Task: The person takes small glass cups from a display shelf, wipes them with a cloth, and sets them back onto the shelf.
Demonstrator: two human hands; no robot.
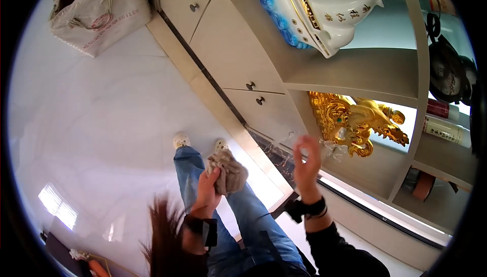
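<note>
A bunched grey-brown cloth [227,172] is gripped in my left hand [207,190], whose fingers close around its left side above my legs. Raised to the right, my right hand [307,165] is beside the shelf compartment with a gold dragon-like figurine [350,120]. Motion blurs its fingers, so I cannot tell whether they are apart or pinched. Close to that hand, at the figurine's foot, lies a clear, stringy wisp [333,150] that is too blurred to name.
A white ship ornament [324,11] with blue waves stands in the upper compartment. Bottles [446,131] and a dark corded object [449,74] occupy the right shelves. Cabinet doors with knobs [250,86] are below. A white bag [101,18] sits on the pale floor.
</note>
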